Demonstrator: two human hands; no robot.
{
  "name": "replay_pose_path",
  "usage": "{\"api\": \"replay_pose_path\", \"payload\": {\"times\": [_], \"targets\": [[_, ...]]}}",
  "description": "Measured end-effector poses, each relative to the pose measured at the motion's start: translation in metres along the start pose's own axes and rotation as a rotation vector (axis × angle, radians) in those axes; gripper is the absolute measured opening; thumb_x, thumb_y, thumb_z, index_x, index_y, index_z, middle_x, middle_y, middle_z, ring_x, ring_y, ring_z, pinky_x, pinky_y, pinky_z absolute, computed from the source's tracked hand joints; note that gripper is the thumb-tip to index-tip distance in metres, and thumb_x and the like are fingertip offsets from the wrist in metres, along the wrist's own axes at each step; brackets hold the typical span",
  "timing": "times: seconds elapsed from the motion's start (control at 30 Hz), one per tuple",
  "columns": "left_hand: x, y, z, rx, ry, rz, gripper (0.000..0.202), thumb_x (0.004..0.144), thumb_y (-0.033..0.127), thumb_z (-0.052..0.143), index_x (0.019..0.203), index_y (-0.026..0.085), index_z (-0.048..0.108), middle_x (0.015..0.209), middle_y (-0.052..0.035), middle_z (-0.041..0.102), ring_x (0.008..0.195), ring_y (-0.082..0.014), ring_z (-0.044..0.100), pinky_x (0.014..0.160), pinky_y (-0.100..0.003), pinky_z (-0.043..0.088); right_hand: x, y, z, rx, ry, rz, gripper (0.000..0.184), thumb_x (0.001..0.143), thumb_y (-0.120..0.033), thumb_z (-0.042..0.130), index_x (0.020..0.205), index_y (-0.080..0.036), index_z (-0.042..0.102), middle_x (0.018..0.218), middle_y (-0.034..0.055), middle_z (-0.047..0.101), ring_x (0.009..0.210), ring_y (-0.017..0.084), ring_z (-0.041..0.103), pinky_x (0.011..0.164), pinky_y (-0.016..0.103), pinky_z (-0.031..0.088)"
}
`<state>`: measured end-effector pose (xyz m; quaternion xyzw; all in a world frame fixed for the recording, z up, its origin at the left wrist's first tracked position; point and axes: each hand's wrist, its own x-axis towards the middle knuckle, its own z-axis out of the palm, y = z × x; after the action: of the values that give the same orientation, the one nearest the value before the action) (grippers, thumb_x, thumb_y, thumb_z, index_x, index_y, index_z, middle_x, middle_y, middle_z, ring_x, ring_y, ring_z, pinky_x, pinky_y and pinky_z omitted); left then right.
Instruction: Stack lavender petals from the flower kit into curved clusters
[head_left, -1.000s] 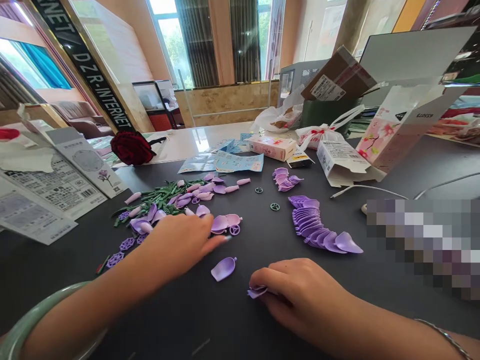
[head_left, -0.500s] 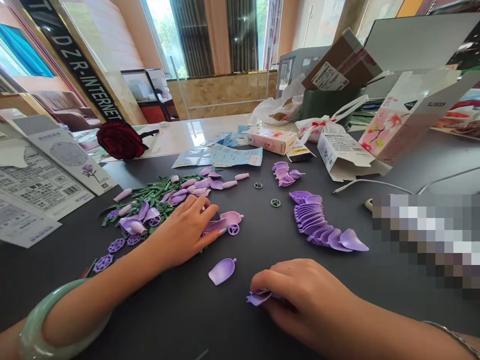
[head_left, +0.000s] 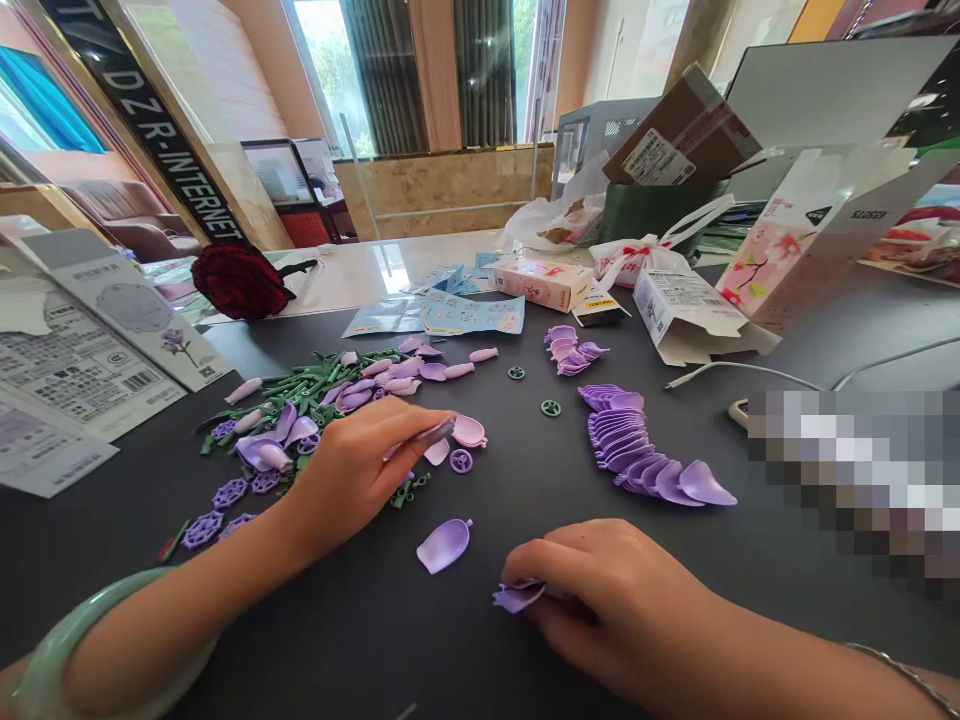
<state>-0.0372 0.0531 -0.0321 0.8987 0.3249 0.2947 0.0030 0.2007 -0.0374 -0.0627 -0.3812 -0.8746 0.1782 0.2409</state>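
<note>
My right hand (head_left: pixel 600 590) rests low on the dark table, closed around purple plastic petals (head_left: pixel 519 597) whose tips stick out past the fingers. My left hand (head_left: pixel 371 450) is over the edge of a loose heap, thumb and fingertips pinched together; what they hold, if anything, I cannot make out. Just right of those fingertips lie a pink petal (head_left: pixel 469 431) and a small purple wheel-like ring (head_left: pixel 461 461). Between the hands a single lilac petal (head_left: pixel 445 546) lies alone. Green stem pieces (head_left: pixel 319 385) and purple web-shaped pieces (head_left: pixel 203 530) are by my left forearm.
An overlapping row of purple petals (head_left: pixel 622 440) curves at the right, with a smaller petal cluster (head_left: pixel 574 350) behind it. Two green rings (head_left: pixel 550 408) lie mid-table. Opened boxes (head_left: pixel 694 310), blue packets (head_left: pixel 472 312), a dark red rose (head_left: pixel 238 280) and a white cable (head_left: pixel 750 363) are around.
My left hand has lifted slightly and drawn back from the pink petals, its thumb and fingers now pinched. The purple ring has shifted a little left. My right hand has stayed put.
</note>
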Motion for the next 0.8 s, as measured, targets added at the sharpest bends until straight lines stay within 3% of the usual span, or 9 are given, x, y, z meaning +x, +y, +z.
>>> {"api": "replay_pose_path", "payload": {"times": [0.07, 0.17, 0.27, 0.33, 0.43, 0.57, 0.7, 0.8], "targets": [[0.000, 0.021, -0.005, -0.093, -0.045, -0.081, 0.021, 0.096, 0.027, 0.045, 0.095, 0.018, 0.065, 0.077, 0.0008, 0.070, 0.065, -0.0118, 0.063, 0.061, -0.021, 0.047, -0.001, -0.002, -0.003, 0.062, 0.080, -0.023, 0.020, 0.080, -0.010, 0.053, 0.095, -0.022, 0.060, 0.081, -0.0004, 0.071, 0.070, 0.013, 0.066, 0.063, 0.021, 0.046], [-0.003, 0.053, -0.009, -0.226, -0.155, -0.125, 0.020, 0.096, 0.023, 0.042, 0.090, 0.021, 0.061, 0.073, 0.0040, 0.066, 0.062, -0.0092, 0.061, 0.057, -0.018, 0.045, -0.002, -0.006, -0.009, 0.191, 0.190, -0.064, 0.027, 0.085, -0.011, 0.051, 0.109, -0.024, 0.052, 0.086, -0.0017, 0.072, 0.071, 0.009, 0.066, 0.066, 0.016, 0.048], [-0.010, 0.079, -0.008, -0.399, -0.311, -0.185, 0.029, 0.099, 0.025, 0.032, 0.086, 0.022, 0.057, 0.071, 0.0048, 0.063, 0.062, -0.0087, 0.059, 0.060, -0.016, 0.046, 0.000, -0.009, -0.014, 0.292, 0.185, -0.038, 0.028, 0.088, -0.012, 0.050, 0.113, -0.025, 0.046, 0.085, -0.0039, 0.071, 0.067, 0.007, 0.065, 0.063, 0.012, 0.048], [-0.016, 0.089, -0.007, -0.462, -0.314, -0.265, 0.034, 0.100, 0.032, 0.027, 0.088, 0.023, 0.057, 0.074, 0.0037, 0.064, 0.064, -0.0104, 0.059, 0.062, -0.019, 0.046, 0.000, -0.008, -0.014, 0.325, 0.135, -0.005, 0.024, 0.089, -0.012, 0.049, 0.109, -0.025, 0.047, 0.087, -0.0037, 0.071, 0.071, 0.007, 0.066, 0.064, 0.012, 0.049], [-0.023, 0.096, -0.006, -0.544, -0.340, -0.290, 0.036, 0.100, 0.041, 0.026, 0.100, 0.024, 0.058, 0.080, 0.0016, 0.067, 0.068, -0.0134, 0.060, 0.064, -0.022, 0.048, 0.001, -0.008, -0.012, 0.338, 0.079, 0.044, 0.023, 0.090, -0.012, 0.047, 0.109, -0.025, 0.050, 0.090, -0.0027, 0.071, 0.076, 0.008, 0.067, 0.068, 0.015, 0.050], [-0.029, 0.095, -0.005, -0.609, -0.453, -0.225, 0.033, 0.094, 0.047, 0.041, 0.112, 0.023, 0.054, 0.093, -0.0015, 0.069, 0.073, -0.0153, 0.062, 0.062, -0.023, 0.050, 0.001, -0.008, -0.010, 0.252, 0.014, 0.050, 0.016, 0.092, -0.017, 0.046, 0.104, -0.024, 0.054, 0.089, -0.0004, 0.073, 0.078, 0.011, 0.068, 0.071, 0.020, 0.051], [-0.034, 0.091, -0.001, -0.546, -0.504, -0.230, 0.042, 0.092, 0.038, 0.049, 0.131, 0.027, 0.038, 0.103, -0.0004, 0.070, 0.081, -0.0159, 0.064, 0.064, -0.023, 0.050, 0.000, -0.010, -0.013, 0.173, 0.121, -0.023, 0.012, 0.094, -0.027, 0.047, 0.105, -0.024, 0.052, 0.082, -0.0001, 0.072, 0.063, 0.010, 0.064, 0.058, 0.019, 0.048], [-0.039, 0.090, 0.003, -0.478, -0.472, -0.191, 0.032, 0.094, 0.038, 0.047, 0.124, 0.030, 0.042, 0.097, 0.0033, 0.071, 0.079, -0.0148, 0.065, 0.063, -0.022, 0.049, -0.001, -0.012, -0.015, 0.144, 0.193, -0.116, 0.007, 0.095, -0.027, 0.045, 0.094, -0.024, 0.051, 0.069, -0.0022, 0.068, 0.053, 0.009, 0.059, 0.048, 0.017, 0.041]]}}
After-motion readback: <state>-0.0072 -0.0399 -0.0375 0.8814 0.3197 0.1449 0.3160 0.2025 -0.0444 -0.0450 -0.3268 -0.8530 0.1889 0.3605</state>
